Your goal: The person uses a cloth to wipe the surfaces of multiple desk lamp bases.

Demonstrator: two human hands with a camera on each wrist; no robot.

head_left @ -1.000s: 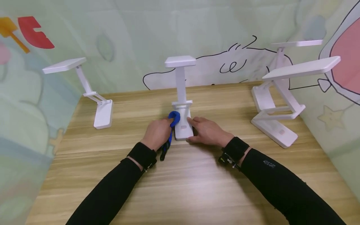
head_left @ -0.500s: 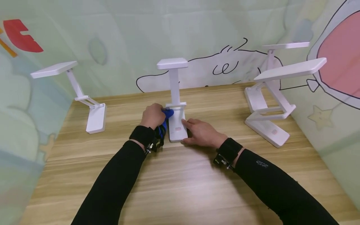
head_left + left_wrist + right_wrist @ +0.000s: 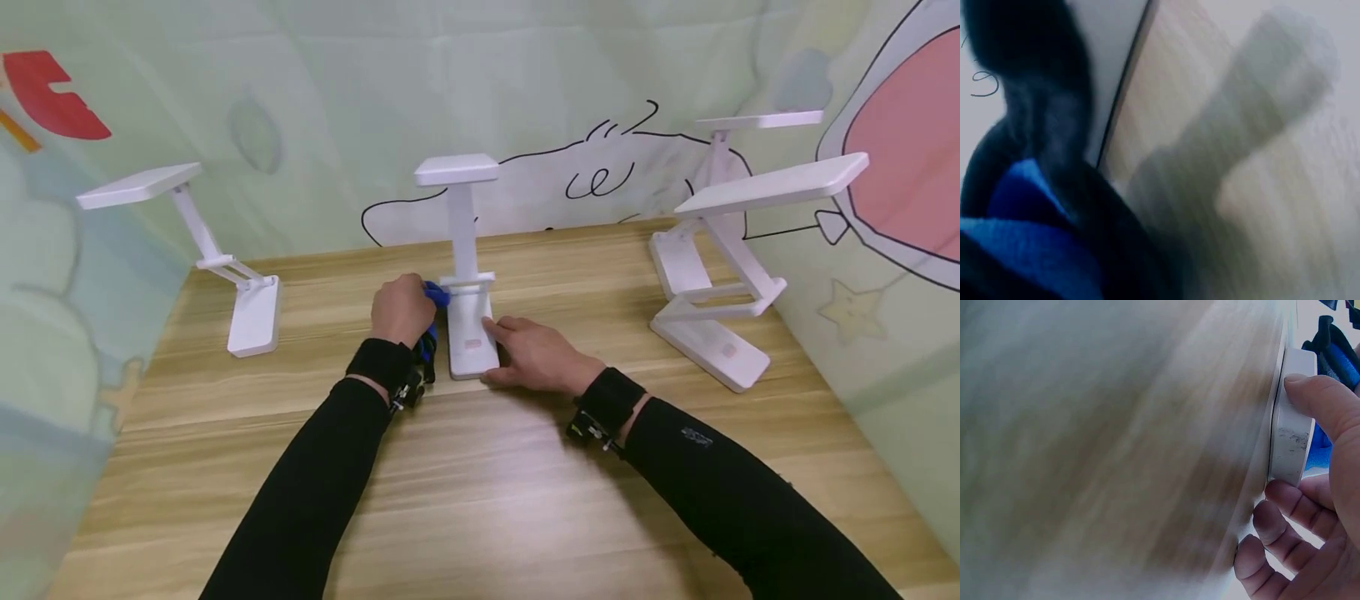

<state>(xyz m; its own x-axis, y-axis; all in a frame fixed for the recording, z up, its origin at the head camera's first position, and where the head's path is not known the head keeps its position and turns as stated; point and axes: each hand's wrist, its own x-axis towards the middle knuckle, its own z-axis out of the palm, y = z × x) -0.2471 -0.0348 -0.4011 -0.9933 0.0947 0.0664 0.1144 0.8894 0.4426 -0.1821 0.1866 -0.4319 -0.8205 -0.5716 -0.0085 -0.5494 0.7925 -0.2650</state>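
Observation:
A white desk lamp (image 3: 471, 333) stands upright in the middle of the table, its flat head over a folding arm. Just left of its base, my left hand (image 3: 402, 308) grips a blue cloth (image 3: 437, 294) with black edging; part of the cloth lies against the base's left side. In the left wrist view the bunched cloth (image 3: 1035, 256) is large and blurred. My right hand (image 3: 540, 358) holds the base at its right side near the front. The right wrist view shows the thumb on the smudged front end of the base (image 3: 1291, 437), fingers curled along its side.
Another white lamp (image 3: 255, 317) stands at the left. Two more, a nearer lamp (image 3: 712, 346) and a farther lamp (image 3: 681, 262), overlap at the right. A printed cloth backdrop (image 3: 322, 125) encloses the wooden table (image 3: 480, 483) at back and sides.
My left hand has moved back along the left side of the lamp base with the blue cloth. The right hand stays at the base. The whole view has shifted slightly.

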